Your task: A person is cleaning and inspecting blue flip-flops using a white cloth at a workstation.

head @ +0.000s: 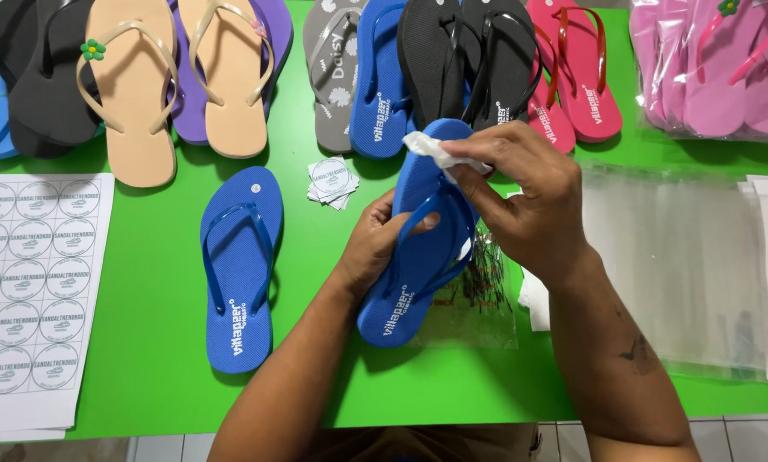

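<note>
Now the left hand grips a blue flip-flop above the green table — the right hand pinches a white paper scrap at its toe. Likely the sticker step; next calls for pressing it flat.

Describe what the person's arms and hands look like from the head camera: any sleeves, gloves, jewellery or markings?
Both forearms are bare, with no sleeves in view. The left hand and right hand wear no gloves, and no rings, watch or bracelets show. The right forearm carries a small dark tattoo shaped like a winged creature, perhaps a butterfly or bird. No marking shows on the left forearm.
</note>
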